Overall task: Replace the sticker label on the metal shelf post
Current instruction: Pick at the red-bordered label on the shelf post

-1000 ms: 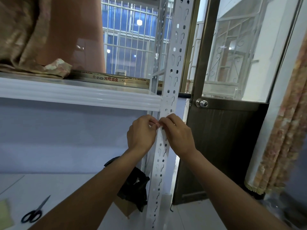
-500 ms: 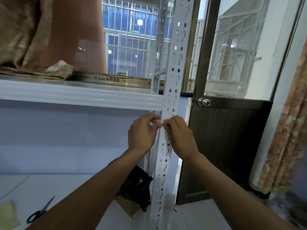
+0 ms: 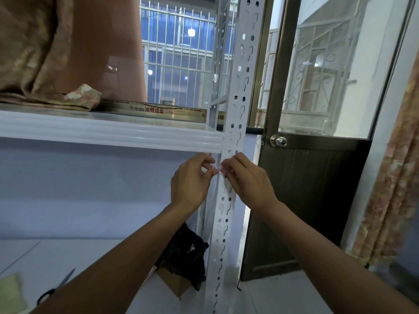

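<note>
A white perforated metal shelf post (image 3: pixel 240 87) runs from top to bottom through the middle of the head view. Just under the white shelf edge (image 3: pixel 113 134), my left hand (image 3: pixel 190 182) and my right hand (image 3: pixel 247 180) meet in front of the post. Between their fingertips sits a small pale, pinkish sticker (image 3: pixel 217 170), pinched from both sides. The fingers hide most of the sticker, and I cannot tell whether it is stuck to the post.
Black-handled scissors (image 3: pixel 54 288) and a pale yellow pad (image 3: pixel 11 295) lie on the lower shelf at bottom left. A black bag (image 3: pixel 186 252) on a cardboard piece sits by the post's base. A dark door with a round knob (image 3: pixel 278 140) stands right; folded cloth (image 3: pixel 34 64) lies on the upper shelf.
Both hands stay pinched together at the post. The view has drifted slightly, so hands and shelf sit a little lower and further right in frame.
</note>
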